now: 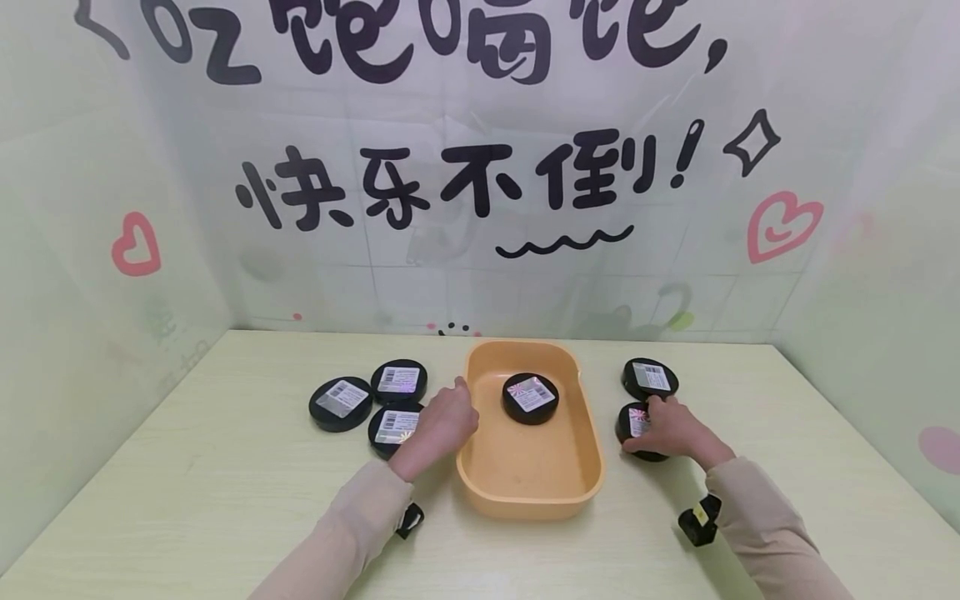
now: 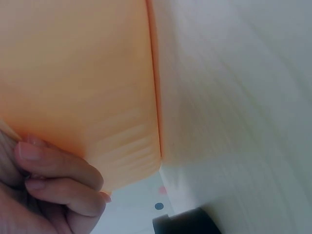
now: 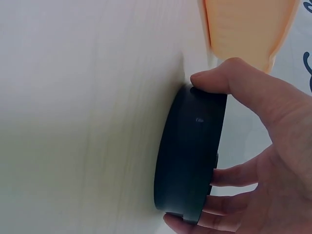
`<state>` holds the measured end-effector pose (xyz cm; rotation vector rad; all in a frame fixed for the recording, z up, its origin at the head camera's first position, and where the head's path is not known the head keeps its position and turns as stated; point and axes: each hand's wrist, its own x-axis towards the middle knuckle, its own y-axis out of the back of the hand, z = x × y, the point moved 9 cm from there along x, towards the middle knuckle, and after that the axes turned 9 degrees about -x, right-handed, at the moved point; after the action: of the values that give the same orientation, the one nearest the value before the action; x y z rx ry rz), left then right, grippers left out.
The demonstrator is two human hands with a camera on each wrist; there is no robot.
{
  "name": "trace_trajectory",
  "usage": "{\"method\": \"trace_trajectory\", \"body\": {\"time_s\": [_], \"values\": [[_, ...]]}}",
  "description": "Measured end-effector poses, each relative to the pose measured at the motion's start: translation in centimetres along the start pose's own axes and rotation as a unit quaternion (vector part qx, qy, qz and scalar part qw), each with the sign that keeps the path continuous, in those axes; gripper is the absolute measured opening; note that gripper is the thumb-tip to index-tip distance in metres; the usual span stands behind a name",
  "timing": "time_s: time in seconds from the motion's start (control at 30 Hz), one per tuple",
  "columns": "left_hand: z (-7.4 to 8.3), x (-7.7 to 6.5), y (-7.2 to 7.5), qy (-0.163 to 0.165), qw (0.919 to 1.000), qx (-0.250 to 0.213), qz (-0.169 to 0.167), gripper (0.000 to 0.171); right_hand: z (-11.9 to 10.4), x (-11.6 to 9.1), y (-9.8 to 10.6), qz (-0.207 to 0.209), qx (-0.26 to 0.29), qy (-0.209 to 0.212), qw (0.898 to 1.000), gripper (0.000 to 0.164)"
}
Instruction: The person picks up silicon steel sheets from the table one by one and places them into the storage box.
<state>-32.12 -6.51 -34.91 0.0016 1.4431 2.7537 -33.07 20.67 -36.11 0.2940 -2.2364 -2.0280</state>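
A shallow orange plastic bin [image 1: 516, 483] stands mid-table with one round, flat black container [image 1: 530, 400] inside, labelled on top. My left hand [image 1: 444, 417] is at the bin's left rim. In the left wrist view, its curled fingers [image 2: 66, 183] grip the rim beside the bin's outer wall [image 2: 97, 97]. To the bin's right, my right hand [image 1: 673, 429] holds another black round container [image 1: 637, 421]. The right wrist view shows thumb and fingertips around the sides of that container [image 3: 190, 151], which looks slightly tilted against the table.
Behind the held container sits another black round container [image 1: 649, 379]. Left of the bin lie three more: one outermost [image 1: 341, 404], one at the back [image 1: 399, 382], and one in front [image 1: 394, 425], partly hidden by my left hand. A printed wall [image 1: 450, 292] closes off the table's far edge.
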Motion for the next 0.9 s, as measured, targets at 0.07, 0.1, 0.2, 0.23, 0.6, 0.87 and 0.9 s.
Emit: {"method": "trace_trajectory", "body": {"time_s": [0.07, 0.1, 0.2, 0.23, 0.6, 0.87, 0.9], "values": [[0.0, 0.0, 0.0, -0.002, 1.0000, 0.001, 0.001, 0.053, -0.1, -0.1, 0.1, 0.009, 0.009, 0.006, 1.000, 0.065], [0.0, 0.0, 0.0, -0.002, 1.0000, 0.000, 0.001, 0.053, -0.1, -0.1, 0.2, 0.013, 0.014, 0.009, 1.000, 0.063], [-0.1, 0.0, 0.0, -0.002, 1.0000, -0.002, 0.000, 0.053, -0.2, -0.2, 0.4, 0.022, 0.023, 0.016, 0.999, 0.056], [-0.1, 0.0, 0.0, -0.002, 1.0000, -0.004, -0.001, 0.054, -0.2, -0.2, 0.4, 0.022, 0.023, 0.017, 0.999, 0.055], [-0.1, 0.1, 0.0, 0.007, 0.9999, -0.005, -0.005, 0.055, -0.8, -0.3, 1.8, 0.041, 0.012, 0.026, 0.999, 0.065], [-0.1, 0.1, 0.0, 0.005, 1.0000, -0.005, -0.006, 0.054, -1.6, -0.4, 3.4, 0.052, 0.008, 0.029, 0.998, 0.078], [-0.1, 0.1, 0.0, 0.005, 1.0000, -0.005, -0.007, 0.054, -1.7, -0.4, 3.6, 0.055, 0.009, 0.030, 0.998, 0.078]]}}
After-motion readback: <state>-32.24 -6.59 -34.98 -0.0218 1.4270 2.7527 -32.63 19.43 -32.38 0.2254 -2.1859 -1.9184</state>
